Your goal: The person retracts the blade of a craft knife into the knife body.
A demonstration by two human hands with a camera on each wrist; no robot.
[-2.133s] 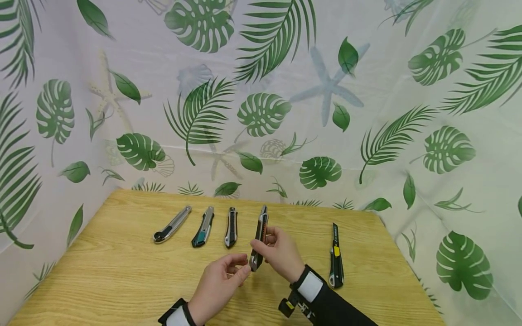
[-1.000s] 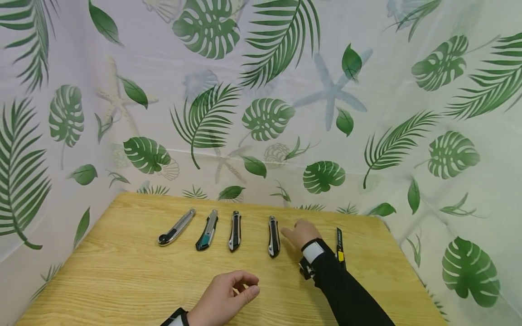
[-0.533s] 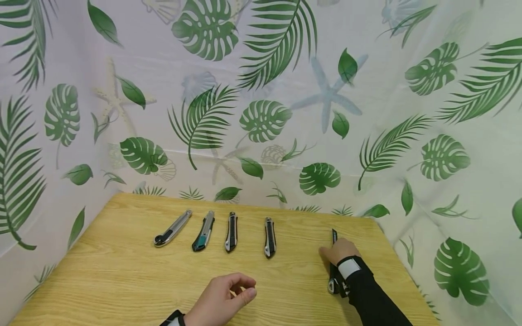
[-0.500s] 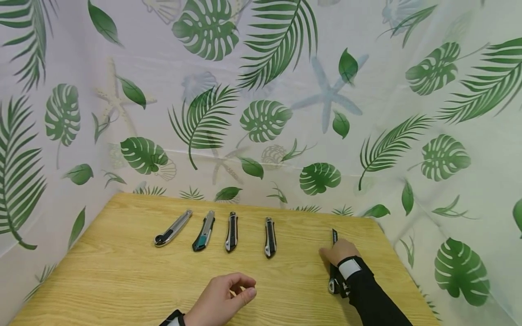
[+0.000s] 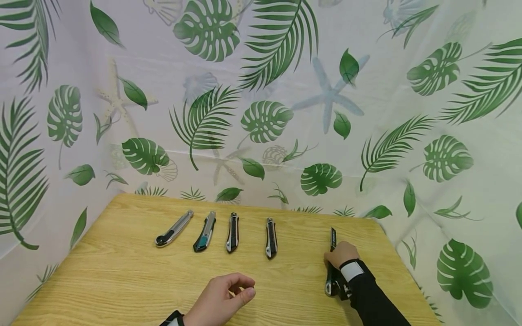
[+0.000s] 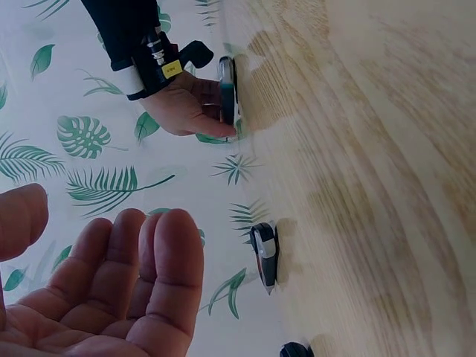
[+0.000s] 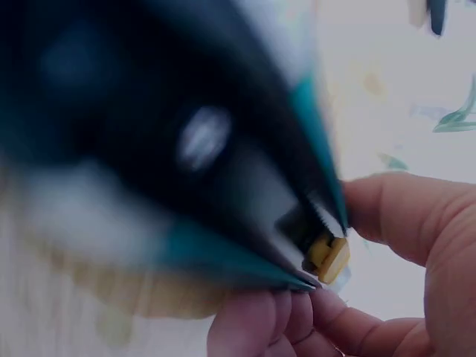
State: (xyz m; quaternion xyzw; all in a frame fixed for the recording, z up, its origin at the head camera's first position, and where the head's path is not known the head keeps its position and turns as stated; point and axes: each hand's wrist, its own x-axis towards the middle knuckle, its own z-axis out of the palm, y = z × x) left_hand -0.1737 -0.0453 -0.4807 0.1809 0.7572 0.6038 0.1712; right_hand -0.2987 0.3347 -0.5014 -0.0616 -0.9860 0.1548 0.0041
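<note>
At the right of the table, my right hand (image 5: 341,254) grips a black utility knife (image 5: 333,237) from above, thumb on one side and fingers on the other. Its middle is hidden under the hand in the head view. The right wrist view shows its yellow slider (image 7: 331,256) between thumb and fingers, with teal edges along the blurred handle. My left hand (image 5: 222,299) is near the front middle, fingers loosely curled around nothing. Nearest to it on the table lies a black and grey utility knife (image 5: 271,238).
Three more utility knives lie left of that one: a slim silver one (image 5: 175,228), one with a teal patch (image 5: 205,232) and a black and silver one (image 5: 233,233). Leaf-patterned cloth (image 5: 269,181) rises behind the wooden table (image 5: 122,271) and along its sides.
My right hand has laid the black and grey utility knife on the table, moved right and gripped the black one with the yellow slider. My left hand has drawn back slightly.
</note>
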